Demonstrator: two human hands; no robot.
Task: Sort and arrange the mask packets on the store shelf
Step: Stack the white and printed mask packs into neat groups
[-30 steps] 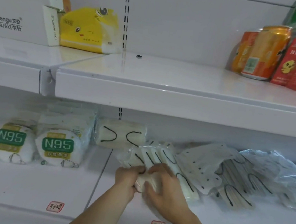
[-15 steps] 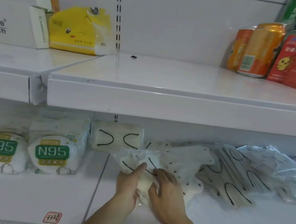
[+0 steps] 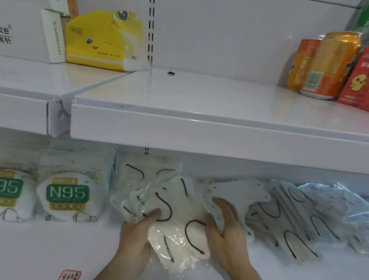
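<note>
Lower shelf (image 3: 31, 249), centre: I see the left hand (image 3: 136, 239) and right hand (image 3: 226, 233) gripping a fanned bundle of cream mask packets (image 3: 174, 225) from either side, thumbs curled over its face. At nine o'clock of the bundle stand two N95 packs (image 3: 68, 193); at three o'clock, loose packets (image 3: 295, 226) lie overlapping.
</note>
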